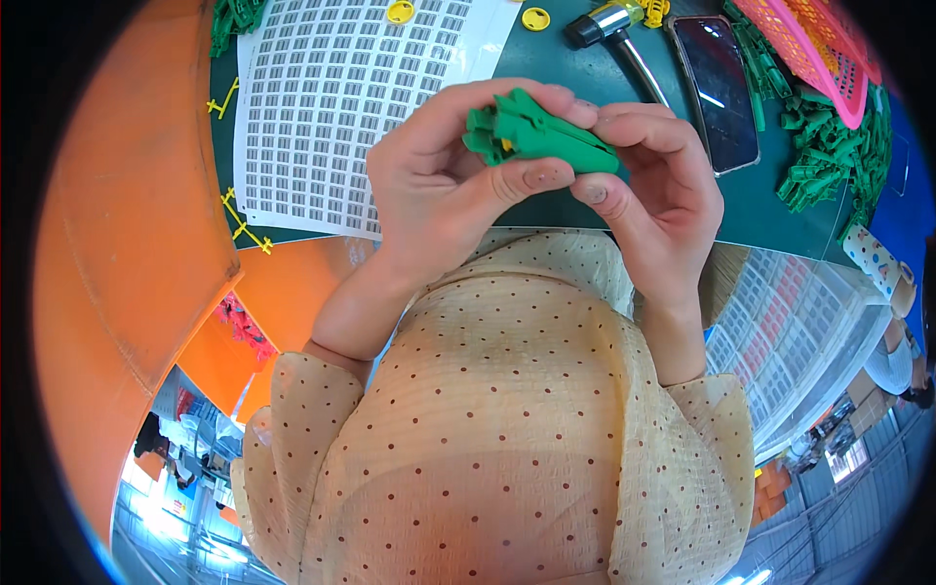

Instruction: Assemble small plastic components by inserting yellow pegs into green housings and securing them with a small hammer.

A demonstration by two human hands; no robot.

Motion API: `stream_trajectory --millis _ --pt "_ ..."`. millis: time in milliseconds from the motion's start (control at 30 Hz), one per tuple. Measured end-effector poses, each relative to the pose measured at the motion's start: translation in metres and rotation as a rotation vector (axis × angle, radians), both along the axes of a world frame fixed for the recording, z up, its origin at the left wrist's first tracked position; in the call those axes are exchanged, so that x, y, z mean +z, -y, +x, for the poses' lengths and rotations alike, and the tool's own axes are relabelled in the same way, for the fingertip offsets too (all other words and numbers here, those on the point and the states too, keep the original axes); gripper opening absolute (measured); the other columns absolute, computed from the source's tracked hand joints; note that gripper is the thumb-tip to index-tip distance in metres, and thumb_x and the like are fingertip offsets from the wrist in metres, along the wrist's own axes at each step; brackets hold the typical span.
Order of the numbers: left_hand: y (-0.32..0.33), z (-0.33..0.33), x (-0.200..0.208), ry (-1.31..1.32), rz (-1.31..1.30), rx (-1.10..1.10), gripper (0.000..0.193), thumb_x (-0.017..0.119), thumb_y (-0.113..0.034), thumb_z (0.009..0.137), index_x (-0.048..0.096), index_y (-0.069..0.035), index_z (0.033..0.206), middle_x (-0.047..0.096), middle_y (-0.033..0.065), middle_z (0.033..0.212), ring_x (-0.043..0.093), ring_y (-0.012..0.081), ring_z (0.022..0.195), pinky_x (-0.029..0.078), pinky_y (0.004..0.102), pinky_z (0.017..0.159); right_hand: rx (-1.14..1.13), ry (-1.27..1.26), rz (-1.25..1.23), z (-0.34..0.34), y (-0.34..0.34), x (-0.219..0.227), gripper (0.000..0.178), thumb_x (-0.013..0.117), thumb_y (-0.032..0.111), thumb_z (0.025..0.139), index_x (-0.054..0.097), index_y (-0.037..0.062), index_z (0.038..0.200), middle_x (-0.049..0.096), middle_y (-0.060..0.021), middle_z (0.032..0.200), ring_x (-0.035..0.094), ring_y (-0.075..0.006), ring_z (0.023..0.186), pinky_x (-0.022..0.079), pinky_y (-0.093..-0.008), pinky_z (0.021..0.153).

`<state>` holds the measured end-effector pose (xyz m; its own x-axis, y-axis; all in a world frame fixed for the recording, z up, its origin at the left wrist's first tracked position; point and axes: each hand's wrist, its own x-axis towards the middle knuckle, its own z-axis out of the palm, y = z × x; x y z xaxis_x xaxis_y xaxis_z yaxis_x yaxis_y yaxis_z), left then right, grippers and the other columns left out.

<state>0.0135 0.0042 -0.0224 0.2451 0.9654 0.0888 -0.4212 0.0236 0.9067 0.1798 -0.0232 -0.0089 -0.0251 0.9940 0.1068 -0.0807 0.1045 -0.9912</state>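
Both hands hold a green moulded plastic part (pixel 551 138) above the near edge of the green table (pixel 546 68). It is long and tapered, with a fluted wide end on the left and a bit of yellow inside. My left hand (pixel 429 175) wraps that wide end between thumb and fingers. At the narrow end, the thumb and fingers of my right hand (pixel 668 171) pinch the part. Some of its surface is hidden by my fingertips.
Left of my hands lies a sticker sheet (pixel 322 127) with a yellow disc (pixel 401 12) on it. Thin yellow plastic pieces (pixel 244 226) rest near its edge. Beyond are a hammer (pixel 634 63) and a phone (pixel 720 97). A pink basket (pixel 848 83) stands by heaped green parts (pixel 829 161).
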Motion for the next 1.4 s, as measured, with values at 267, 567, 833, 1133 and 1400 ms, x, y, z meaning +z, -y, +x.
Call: stream_trajectory --millis 267,567,833,1133,1400 --pt "-0.004 -0.006 0.013 -0.349 0.150 -0.098 0.032 0.068 0.002 0.082 0.059 0.006 0.111 0.067 0.0173 0.102 0.065 0.0262 0.098 0.053 0.0370 0.088 0.058 0.441 0.150 0.017 -0.007 0.011 0.024 0.075 -0.003 0.072 0.061 -0.0008 0.092 0.059 -0.0112 0.094 0.060 -0.0202 0.089 0.049 -0.0287 0.080" --pt "-0.010 -0.006 0.018 -0.690 0.567 -0.015 0.041 0.074 0.005 0.062 0.066 0.003 0.102 0.069 0.0154 0.093 0.066 0.0230 0.081 0.052 0.0283 0.069 0.043 0.517 0.250 0.011 -0.008 0.038 0.023 0.070 0.003 0.075 0.068 -0.0059 0.096 0.063 -0.0152 0.094 0.060 -0.0208 0.086 0.047 -0.0278 0.074" --pt "-0.011 -0.005 0.009 -0.701 0.663 0.035 0.041 0.078 0.001 0.064 0.065 0.003 0.103 0.068 0.0139 0.091 0.065 0.0224 0.077 0.051 0.0281 0.067 0.022 0.455 0.275 0.010 -0.011 0.022 0.021 0.064 -0.002 0.079 0.064 -0.0078 0.099 0.063 -0.0157 0.096 0.059 -0.0202 0.086 0.046 -0.0276 0.076" --pt "-0.011 -0.005 0.013 -0.661 0.500 0.012 0.041 0.080 0.000 0.067 0.066 0.002 0.105 0.067 0.0094 0.089 0.063 0.0156 0.078 0.051 0.0253 0.067 0.086 0.224 0.141 0.012 -0.006 0.020 0.030 0.063 0.000 0.084 0.056 -0.0089 0.111 0.058 -0.0153 0.112 0.056 -0.0192 0.097 0.045 -0.0298 0.086" --pt "-0.012 -0.004 0.020 -0.646 0.399 -0.069 0.040 0.080 0.001 0.068 0.066 0.002 0.105 0.066 0.0086 0.088 0.065 0.0134 0.075 0.053 0.0235 0.065 0.026 0.212 0.085 0.010 -0.006 0.020 0.029 0.065 0.001 0.084 0.058 -0.0083 0.111 0.058 -0.0137 0.109 0.057 -0.0158 0.094 0.046 -0.0268 0.085"
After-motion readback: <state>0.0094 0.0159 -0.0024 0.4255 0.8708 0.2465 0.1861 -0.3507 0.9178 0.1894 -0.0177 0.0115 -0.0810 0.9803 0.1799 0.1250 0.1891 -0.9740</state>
